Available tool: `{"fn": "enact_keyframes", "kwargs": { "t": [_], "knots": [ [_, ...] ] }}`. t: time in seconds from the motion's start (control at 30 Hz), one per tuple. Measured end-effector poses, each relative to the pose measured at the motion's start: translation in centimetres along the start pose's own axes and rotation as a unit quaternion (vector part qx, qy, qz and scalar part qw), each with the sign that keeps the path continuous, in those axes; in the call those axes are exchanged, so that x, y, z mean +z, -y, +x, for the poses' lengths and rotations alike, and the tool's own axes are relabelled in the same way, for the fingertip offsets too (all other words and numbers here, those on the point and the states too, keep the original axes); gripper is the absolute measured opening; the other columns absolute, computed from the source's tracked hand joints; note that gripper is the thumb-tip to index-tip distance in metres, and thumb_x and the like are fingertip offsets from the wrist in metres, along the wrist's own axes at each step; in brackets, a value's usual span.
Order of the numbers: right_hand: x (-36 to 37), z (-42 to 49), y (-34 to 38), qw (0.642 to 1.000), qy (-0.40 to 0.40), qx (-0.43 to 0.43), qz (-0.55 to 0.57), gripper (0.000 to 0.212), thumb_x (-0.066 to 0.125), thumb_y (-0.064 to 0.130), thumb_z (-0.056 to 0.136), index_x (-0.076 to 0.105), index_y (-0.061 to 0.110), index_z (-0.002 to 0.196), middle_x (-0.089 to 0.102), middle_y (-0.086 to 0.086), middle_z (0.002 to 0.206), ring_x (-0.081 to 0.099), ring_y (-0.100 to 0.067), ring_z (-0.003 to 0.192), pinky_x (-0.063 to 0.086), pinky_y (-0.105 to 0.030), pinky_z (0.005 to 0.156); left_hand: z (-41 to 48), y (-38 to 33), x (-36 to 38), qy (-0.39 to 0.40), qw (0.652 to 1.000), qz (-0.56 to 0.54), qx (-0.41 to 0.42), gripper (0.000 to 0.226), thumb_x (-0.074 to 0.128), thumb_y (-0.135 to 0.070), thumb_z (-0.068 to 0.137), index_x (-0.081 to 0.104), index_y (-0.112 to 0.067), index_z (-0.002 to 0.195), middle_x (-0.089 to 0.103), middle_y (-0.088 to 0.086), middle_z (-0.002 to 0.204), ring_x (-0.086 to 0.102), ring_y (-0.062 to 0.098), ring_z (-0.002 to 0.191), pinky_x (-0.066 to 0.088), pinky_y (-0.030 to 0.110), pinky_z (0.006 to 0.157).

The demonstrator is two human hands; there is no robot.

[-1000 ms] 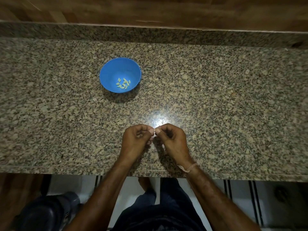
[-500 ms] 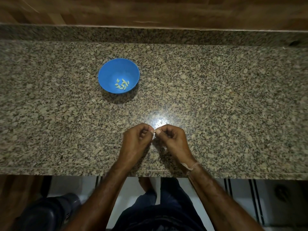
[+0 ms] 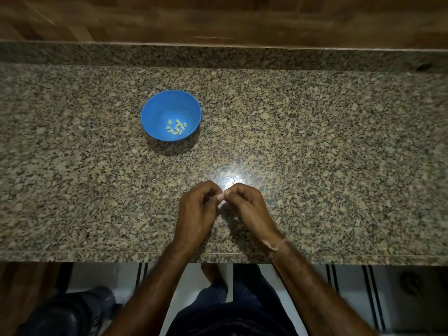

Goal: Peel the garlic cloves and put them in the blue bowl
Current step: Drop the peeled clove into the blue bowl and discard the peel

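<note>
A blue bowl (image 3: 155, 110) stands on the granite counter, left of centre, with several peeled garlic cloves (image 3: 176, 127) lying at its bottom. Near the counter's front edge my left hand (image 3: 196, 209) and my right hand (image 3: 247, 207) meet fingertip to fingertip. Between them they pinch a small pale garlic clove (image 3: 222, 202), mostly hidden by the fingers. Both hands have curled fingers and hover just above the stone.
The speckled granite counter (image 3: 327, 154) runs the full width, with a raised granite lip and a wooden wall behind. A bright light glare lies just beyond my fingertips. Below the front edge are my legs, a white tiled floor and a dark object at lower left.
Both hands stay together on the clove, with only small finger shifts. The view has tilted slightly, so bowl and counter sit a little lower in the frame.
</note>
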State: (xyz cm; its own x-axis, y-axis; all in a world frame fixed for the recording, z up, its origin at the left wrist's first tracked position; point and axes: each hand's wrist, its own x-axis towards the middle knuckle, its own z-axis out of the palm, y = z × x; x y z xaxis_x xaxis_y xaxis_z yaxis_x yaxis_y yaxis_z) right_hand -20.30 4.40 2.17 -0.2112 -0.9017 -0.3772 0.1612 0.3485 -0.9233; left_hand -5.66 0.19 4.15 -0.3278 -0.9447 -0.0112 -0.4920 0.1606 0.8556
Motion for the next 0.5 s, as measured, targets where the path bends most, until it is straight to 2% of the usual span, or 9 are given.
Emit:
{"fn": "enact_keyframes", "kwargs": {
  "t": [0.07, 0.13, 0.2, 0.3, 0.33, 0.47, 0.5],
  "knots": [
    [0.0, 0.1, -0.1, 1.0, 0.002, 0.003, -0.021, 0.024, 0.06, 0.012, 0.105, 0.068, -0.002, 0.087, 0.064, -0.002, 0.071, 0.061, -0.013, 0.067, 0.052, -0.033, 0.065, 0.3, 0.3, -0.2, 0.013, 0.997, 0.059, 0.055, 0.015, 0.069, -0.007, 0.095, 0.067, -0.017, 0.084, 0.064, -0.006, 0.079, 0.061, 0.011, 0.073, 0.049, 0.034, 0.063],
    [-0.2, 0.0, -0.2, 0.999, 0.008, -0.014, -0.045, 0.024, 0.06, 0.016, 0.105, 0.067, 0.0, 0.089, 0.065, -0.002, 0.073, 0.061, -0.016, 0.069, 0.052, -0.036, 0.067, 0.6, 0.4, -0.4, 0.037, 0.996, 0.067, 0.056, 0.015, 0.068, -0.008, 0.096, 0.067, -0.018, 0.084, 0.063, -0.008, 0.077, 0.059, 0.009, 0.071, 0.046, 0.03, 0.062],
    [-0.4, 0.0, -0.4, 0.996, 0.011, -0.045, -0.078, 0.021, 0.06, 0.022, 0.105, 0.066, 0.01, 0.087, 0.065, -0.01, 0.078, 0.061, -0.027, 0.074, 0.051, -0.043, 0.069, 0.6, 0.2, -0.6, 0.065, 0.998, 0.011, 0.003, 0.019, 0.066, -0.011, 0.098, 0.067, -0.019, 0.081, 0.062, -0.011, 0.072, 0.058, 0.004, 0.067, 0.041, 0.019, 0.061],
    [-0.4, 0.0, -0.1, 0.991, 0.015, -0.06, -0.115, 0.02, 0.061, 0.02, 0.104, 0.064, 0.013, 0.085, 0.063, -0.008, 0.076, 0.056, -0.021, 0.074, 0.046, -0.037, 0.068, 0.6, 0.0, -0.5, 0.106, 0.986, -0.095, -0.087, 0.025, 0.06, -0.012, 0.103, 0.065, -0.02, 0.08, 0.061, -0.013, 0.069, 0.056, 0.002, 0.067, 0.041, 0.014, 0.063],
    [-0.4, 0.1, 0.0, 0.993, 0.019, -0.041, -0.111, 0.021, 0.061, 0.018, 0.104, 0.064, 0.012, 0.084, 0.063, -0.007, 0.075, 0.057, -0.02, 0.074, 0.046, -0.036, 0.069, 0.5, 0.0, -0.5, 0.11, 0.986, -0.093, -0.087, 0.026, 0.058, -0.012, 0.104, 0.063, -0.02, 0.08, 0.059, -0.013, 0.069, 0.054, 0.002, 0.066, 0.04, 0.013, 0.062],
    [-0.2, 0.6, 0.9, 0.992, 0.038, 0.123, 0.017, 0.022, 0.055, 0.008, 0.102, 0.063, 0.011, 0.081, 0.058, -0.001, 0.067, 0.05, -0.017, 0.069, 0.042, -0.03, 0.065, 0.7, 0.1, -0.1, 0.075, 0.993, 0.076, 0.041, 0.021, 0.054, -0.006, 0.104, 0.052, -0.017, 0.085, 0.05, -0.007, 0.079, 0.05, 0.013, 0.073, 0.035, 0.023, 0.063],
    [-0.2, 0.7, 0.7, 0.994, 0.028, 0.109, 0.011, 0.022, 0.056, 0.009, 0.102, 0.062, 0.011, 0.082, 0.058, -0.003, 0.069, 0.051, -0.02, 0.07, 0.043, -0.032, 0.066, 0.7, 0.3, 0.0, 0.078, 0.994, 0.068, 0.037, 0.021, 0.053, -0.007, 0.105, 0.052, -0.016, 0.085, 0.05, -0.007, 0.078, 0.049, 0.013, 0.072, 0.035, 0.022, 0.063]
  ]
}}
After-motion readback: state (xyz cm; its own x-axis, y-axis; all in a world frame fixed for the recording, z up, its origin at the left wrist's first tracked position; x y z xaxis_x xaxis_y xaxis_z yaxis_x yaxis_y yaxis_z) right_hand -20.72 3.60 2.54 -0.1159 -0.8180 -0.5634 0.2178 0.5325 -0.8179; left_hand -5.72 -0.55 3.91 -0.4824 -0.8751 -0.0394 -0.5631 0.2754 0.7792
